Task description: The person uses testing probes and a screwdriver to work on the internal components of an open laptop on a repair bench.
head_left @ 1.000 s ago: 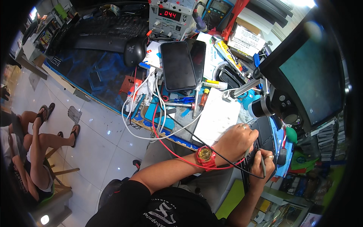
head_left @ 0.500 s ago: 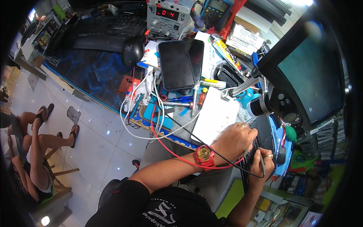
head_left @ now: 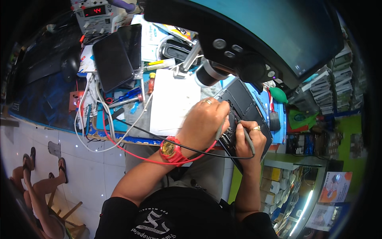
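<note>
On my feed, pale glossy floor tiles (head_left: 85, 171) spread left of the desk (head_left: 139, 140), speckled with small reflections and marked by one dark patch (head_left: 54, 149). At lower left I make out a wooden seat (head_left: 73, 210), partly hidden. To the right I have a glass-fronted display case (head_left: 290, 160) lit by a bright tube light (head_left: 301, 213), posters (head_left: 335, 186) beside it, and a green surface (head_left: 358, 145) behind (wall or panel, I can't tell).

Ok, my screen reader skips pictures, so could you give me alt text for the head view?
The left hand holds a red-wired probe and the right hand a black-wired probe over an opened dark device. Left of it lie a white sheet and two dark phones; a screen hangs above.
</note>
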Action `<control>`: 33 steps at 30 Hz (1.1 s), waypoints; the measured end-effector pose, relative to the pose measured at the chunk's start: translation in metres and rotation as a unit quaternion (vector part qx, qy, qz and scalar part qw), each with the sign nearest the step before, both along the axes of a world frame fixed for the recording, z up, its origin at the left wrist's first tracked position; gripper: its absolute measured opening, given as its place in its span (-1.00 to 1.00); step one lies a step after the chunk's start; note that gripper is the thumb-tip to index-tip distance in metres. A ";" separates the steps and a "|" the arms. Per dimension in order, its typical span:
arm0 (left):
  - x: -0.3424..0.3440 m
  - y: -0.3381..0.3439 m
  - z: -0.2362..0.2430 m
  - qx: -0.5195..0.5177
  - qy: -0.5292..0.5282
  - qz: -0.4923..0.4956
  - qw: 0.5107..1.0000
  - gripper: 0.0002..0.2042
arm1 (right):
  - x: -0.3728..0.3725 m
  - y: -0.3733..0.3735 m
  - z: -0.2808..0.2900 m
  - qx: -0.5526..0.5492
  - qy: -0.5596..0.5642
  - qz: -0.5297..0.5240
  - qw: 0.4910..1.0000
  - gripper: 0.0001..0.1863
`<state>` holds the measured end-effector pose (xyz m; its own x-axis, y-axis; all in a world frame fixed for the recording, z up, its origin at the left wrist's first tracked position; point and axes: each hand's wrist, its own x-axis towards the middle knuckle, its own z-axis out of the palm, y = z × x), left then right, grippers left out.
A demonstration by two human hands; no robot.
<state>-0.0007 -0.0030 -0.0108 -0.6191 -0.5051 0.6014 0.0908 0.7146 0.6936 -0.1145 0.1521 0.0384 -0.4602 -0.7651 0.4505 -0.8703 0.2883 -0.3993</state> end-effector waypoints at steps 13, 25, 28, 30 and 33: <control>0.002 0.000 0.000 0.008 0.005 -0.007 1.000 -0.85 | 0.001 0.000 0.000 0.004 0.007 0.003 1.000 -0.94; -0.003 0.003 -0.005 -0.004 0.011 0.005 1.000 -0.86 | -0.001 0.002 -0.001 0.016 0.004 -0.014 1.000 -0.91; -0.002 0.003 -0.005 -0.005 0.011 0.007 1.000 -0.85 | -0.002 0.003 -0.003 0.012 0.007 -0.011 1.000 -0.91; -0.001 0.004 -0.006 -0.004 0.009 0.007 1.000 -0.85 | -0.001 0.002 -0.003 0.009 0.010 -0.007 1.000 -0.92; 0.001 0.004 -0.006 -0.003 0.008 0.008 1.000 -0.84 | 0.000 0.002 -0.003 0.007 0.009 -0.003 1.000 -0.92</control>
